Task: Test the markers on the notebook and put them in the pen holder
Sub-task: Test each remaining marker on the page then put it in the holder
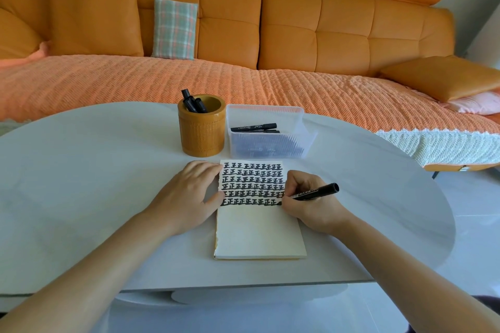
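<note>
Right hand point(305, 197) grips black marker point(316, 192), tip on notebook point(259, 232) at right end of sixth row of marks. Left hand point(189, 192) flat, fingers straight, pressing notebook's left edge. Notebook on tabletop point(81, 184). Behind it: holder point(201, 130) with three markers, clear box point(267, 135) with more.
</note>
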`<state>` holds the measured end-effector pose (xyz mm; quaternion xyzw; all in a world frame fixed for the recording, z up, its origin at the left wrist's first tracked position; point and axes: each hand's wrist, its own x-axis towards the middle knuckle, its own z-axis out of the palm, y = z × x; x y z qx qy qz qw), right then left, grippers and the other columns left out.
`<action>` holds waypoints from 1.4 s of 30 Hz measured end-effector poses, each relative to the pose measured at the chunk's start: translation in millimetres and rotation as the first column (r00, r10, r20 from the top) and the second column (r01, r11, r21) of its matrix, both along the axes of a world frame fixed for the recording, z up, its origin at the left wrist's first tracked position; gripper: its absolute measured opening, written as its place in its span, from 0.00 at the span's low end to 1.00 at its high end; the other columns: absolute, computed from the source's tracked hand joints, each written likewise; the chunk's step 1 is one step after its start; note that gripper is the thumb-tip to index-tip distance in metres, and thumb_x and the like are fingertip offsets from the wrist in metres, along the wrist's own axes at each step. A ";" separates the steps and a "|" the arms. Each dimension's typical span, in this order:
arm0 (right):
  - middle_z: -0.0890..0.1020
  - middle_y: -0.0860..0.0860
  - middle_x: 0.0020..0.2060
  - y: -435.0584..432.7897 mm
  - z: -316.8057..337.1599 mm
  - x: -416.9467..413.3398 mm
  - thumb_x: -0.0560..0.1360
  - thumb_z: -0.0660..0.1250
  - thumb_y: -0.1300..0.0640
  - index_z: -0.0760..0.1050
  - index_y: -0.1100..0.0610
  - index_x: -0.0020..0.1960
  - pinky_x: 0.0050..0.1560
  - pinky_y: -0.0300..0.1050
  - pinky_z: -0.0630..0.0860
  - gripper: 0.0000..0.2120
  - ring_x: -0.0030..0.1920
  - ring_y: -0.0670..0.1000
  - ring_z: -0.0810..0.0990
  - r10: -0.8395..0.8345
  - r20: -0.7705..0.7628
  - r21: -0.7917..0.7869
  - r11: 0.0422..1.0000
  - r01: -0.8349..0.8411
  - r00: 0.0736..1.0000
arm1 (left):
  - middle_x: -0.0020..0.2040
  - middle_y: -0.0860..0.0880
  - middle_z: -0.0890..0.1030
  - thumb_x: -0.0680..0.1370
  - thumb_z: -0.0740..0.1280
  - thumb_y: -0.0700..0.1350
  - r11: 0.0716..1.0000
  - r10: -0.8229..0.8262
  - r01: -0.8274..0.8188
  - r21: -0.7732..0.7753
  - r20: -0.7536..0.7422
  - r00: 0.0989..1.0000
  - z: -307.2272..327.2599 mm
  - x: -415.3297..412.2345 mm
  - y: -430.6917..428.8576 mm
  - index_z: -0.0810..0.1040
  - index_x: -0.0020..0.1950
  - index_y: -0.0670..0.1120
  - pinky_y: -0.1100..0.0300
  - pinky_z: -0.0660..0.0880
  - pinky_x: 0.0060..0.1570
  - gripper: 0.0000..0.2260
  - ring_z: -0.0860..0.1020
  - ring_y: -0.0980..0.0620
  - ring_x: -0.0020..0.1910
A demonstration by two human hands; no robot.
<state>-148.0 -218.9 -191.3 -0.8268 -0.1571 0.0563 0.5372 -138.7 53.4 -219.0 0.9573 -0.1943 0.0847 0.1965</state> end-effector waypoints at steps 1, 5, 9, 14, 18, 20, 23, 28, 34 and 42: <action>0.71 0.43 0.26 0.3 0.4 -0.2 0.71 0.66 0.73 0.66 0.65 0.35 0.29 0.33 0.64 0.11 0.27 0.42 0.68 -0.005 0.006 0.015 1.000 0.005 1.000 | 0.73 0.55 0.66 0.73 0.46 0.65 1.000 -0.001 0.001 -0.001 0.001 1.000 0.5 -0.3 -0.4 0.62 0.76 0.49 0.61 0.57 0.71 0.35 0.58 0.58 0.72; 0.71 0.48 0.25 -1.5 0.3 1.3 0.70 0.67 0.65 0.69 0.62 0.37 0.28 0.39 0.60 0.08 0.26 0.47 0.65 -0.065 -0.021 0.182 0.981 0.068 0.998 | 0.73 0.54 0.66 0.73 0.47 0.65 1.000 -0.010 0.010 -0.023 0.000 1.000 2.3 -0.2 0.3 0.64 0.75 0.48 0.61 0.57 0.71 0.35 0.59 0.57 0.72; 0.79 0.48 0.34 2.1 0.5 5.5 0.75 0.68 0.71 0.78 0.60 0.44 0.33 0.35 0.70 0.07 0.30 0.45 0.75 -0.102 0.037 0.196 0.976 0.093 0.994 | 0.72 0.55 0.67 0.77 0.50 0.61 0.994 -0.001 0.000 -0.106 -0.008 1.000 3.7 2.4 1.5 0.65 0.74 0.49 0.62 0.58 0.69 0.29 0.60 0.58 0.72; 0.82 0.51 0.48 9.4 7.4 16.6 0.78 0.66 0.68 0.82 0.54 0.55 0.49 0.34 0.73 0.12 0.46 0.45 0.81 -0.021 0.314 -0.020 0.999 0.029 0.949 | 0.69 0.54 0.71 0.79 0.57 0.37 0.994 0.006 -0.002 -0.113 0.027 1.000 9.4 10.3 13.8 0.68 0.72 0.49 0.55 0.66 0.67 0.21 0.65 0.55 0.68; 0.82 0.47 0.49 13.7 17.0 24.9 0.78 0.60 0.68 0.78 0.55 0.65 0.51 0.38 0.75 0.19 0.46 0.42 0.79 0.106 0.316 -0.128 0.989 -0.068 0.943 | 0.60 0.55 0.77 0.78 0.63 0.37 0.999 0.033 -0.031 -0.018 0.098 0.995 9.7 17.0 26.5 0.78 0.64 0.49 0.52 0.72 0.59 0.17 0.70 0.53 0.61; 0.80 0.50 0.51 20.0 24.0 26.5 0.81 0.57 0.69 0.75 0.54 0.67 0.48 0.37 0.75 0.20 0.44 0.40 0.78 0.086 0.175 -0.058 0.995 -0.077 0.981 | 0.56 0.57 0.77 0.78 0.65 0.42 0.998 0.055 -0.054 -0.022 0.083 0.995 11.3 18.3 28.5 0.80 0.60 0.52 0.54 0.73 0.55 0.12 0.71 0.55 0.58; 0.78 0.54 0.51 27.9 33.9 26.9 0.83 0.52 0.69 0.78 0.54 0.65 0.44 0.40 0.78 0.21 0.44 0.49 0.79 0.057 -0.001 0.111 0.992 -0.057 0.998 | 0.51 0.59 0.77 0.78 0.67 0.47 0.997 0.073 -0.072 -0.014 0.101 0.992 14.9 16.8 27.9 0.80 0.55 0.55 0.57 0.73 0.47 0.07 0.72 0.56 0.54; 0.77 0.45 0.39 30.6 40.9 26.6 0.83 0.57 0.65 0.77 0.51 0.46 0.38 0.43 0.74 0.15 0.36 0.51 0.79 0.069 0.021 0.078 0.994 -0.070 0.997 | 0.48 0.58 0.79 0.79 0.66 0.48 0.987 0.096 -0.075 -0.144 0.141 0.985 24.9 11.5 20.4 0.78 0.55 0.55 0.54 0.76 0.42 0.06 0.74 0.56 0.49; 0.79 0.41 0.46 32.7 37.0 26.5 0.79 0.66 0.58 0.74 0.41 0.59 0.42 0.39 0.75 0.13 0.39 0.47 0.76 0.079 0.267 -0.273 0.962 -0.003 0.961 | 0.50 0.59 0.77 0.79 0.65 0.46 0.959 0.006 0.039 -0.279 0.160 0.987 31.5 5.2 5.2 0.78 0.58 0.52 0.58 0.75 0.46 0.08 0.75 0.58 0.50; 0.80 0.40 0.50 31.7 36.9 22.1 0.80 0.66 0.56 0.82 0.47 0.56 0.51 0.35 0.73 0.09 0.49 0.41 0.78 0.109 0.326 -0.385 0.923 0.026 0.939 | 0.49 0.60 0.76 0.80 0.64 0.45 0.960 -0.031 0.073 -0.271 0.158 0.987 32.7 1.6 -4.8 0.79 0.58 0.51 0.65 0.70 0.47 0.09 0.73 0.60 0.52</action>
